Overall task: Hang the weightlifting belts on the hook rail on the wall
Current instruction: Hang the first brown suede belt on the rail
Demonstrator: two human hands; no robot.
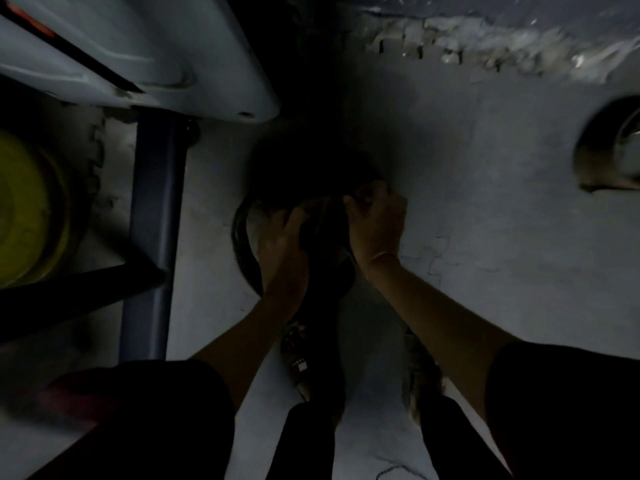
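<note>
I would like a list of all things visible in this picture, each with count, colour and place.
weightlifting belts: dark coiled bundle, count unclear, on the floor, centre
floor: one, pale grey, cracked
weight plate: one, yellow, left edge
frame post: one, dark blue, left of the belts
pale panel: one, grey-white, top left
round metal object: one, right edge, blurred
feet: two, bottom centre
left hand: one, gripping the belts
right hand: one, gripping the belts

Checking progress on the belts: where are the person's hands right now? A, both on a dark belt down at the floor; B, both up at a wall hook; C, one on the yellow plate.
A: the left hand and right hand both grip the dark coiled belt low over the floor.
</note>
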